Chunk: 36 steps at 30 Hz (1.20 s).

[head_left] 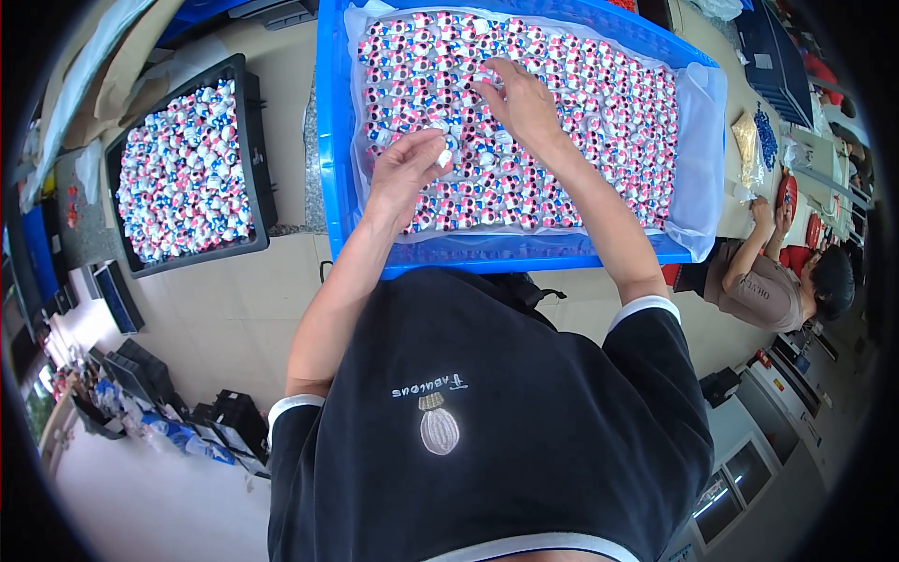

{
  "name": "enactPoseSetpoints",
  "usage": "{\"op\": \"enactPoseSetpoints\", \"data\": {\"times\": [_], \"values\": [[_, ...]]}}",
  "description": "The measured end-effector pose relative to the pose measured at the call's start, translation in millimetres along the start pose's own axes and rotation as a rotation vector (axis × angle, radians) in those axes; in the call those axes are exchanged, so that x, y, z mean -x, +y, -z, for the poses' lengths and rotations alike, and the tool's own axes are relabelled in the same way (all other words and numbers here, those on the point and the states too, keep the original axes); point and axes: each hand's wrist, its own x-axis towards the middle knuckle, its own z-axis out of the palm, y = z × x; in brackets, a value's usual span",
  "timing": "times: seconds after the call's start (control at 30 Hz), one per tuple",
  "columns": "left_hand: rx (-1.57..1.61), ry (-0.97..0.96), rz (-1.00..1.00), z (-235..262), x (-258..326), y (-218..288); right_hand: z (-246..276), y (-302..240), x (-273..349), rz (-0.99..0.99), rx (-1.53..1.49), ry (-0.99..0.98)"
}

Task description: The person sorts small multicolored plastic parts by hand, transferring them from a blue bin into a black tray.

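My left hand is closed in a pinch on small white, pink and blue figurine heads, held over the left part of a blue bin. Above the bin's upper middle hovers my right hand, its thumb and forefinger apart and bent down toward the pieces, with nothing plainly between them. Beneath both hands, many similar pieces lie in close rows with dark round spots facing up. A translucent plastic liner covers the bin's inside. My hands hide some of the pieces.
To the left, a black crate holds a loose heap of the same small pieces. At the right, another person in a brown shirt handles a red item at a bench. Dark blue crates stand at the upper right.
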Motion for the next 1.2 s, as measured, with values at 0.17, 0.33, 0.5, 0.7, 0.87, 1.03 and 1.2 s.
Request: {"op": "enactPoseSetpoints", "data": {"times": [0.17, 0.33, 0.5, 0.7, 0.87, 1.03, 1.2], "values": [[0.178, 0.042, -0.023, -1, -5, -4, 17, -42, 27, 0.036, -0.446, -0.466], [0.139, 0.085, 0.029, -2, 0, -2, 2, -27, 6, 0.169, -0.237, -0.341], [0.003, 0.018, 0.000, 8, 8, -4, -15, 3, -25, 0.273, 0.083, -0.076], [-0.729, 0.073, -0.177, 16, 13, 1, 26, 7, 10, 0.053, 0.059, -0.403], [-1.300, 0.106, -0.572, -3, 10, 9, 19, 23, 39, 0.148, 0.125, -0.465], [-1.484, 0.021, -0.571, -3, -3, 13, 16, 32, 39, 0.211, 0.065, -0.417], [-1.505, -0.001, -0.562, 3, -10, 7, 23, 28, 20, 0.240, 0.022, -0.362]]}}
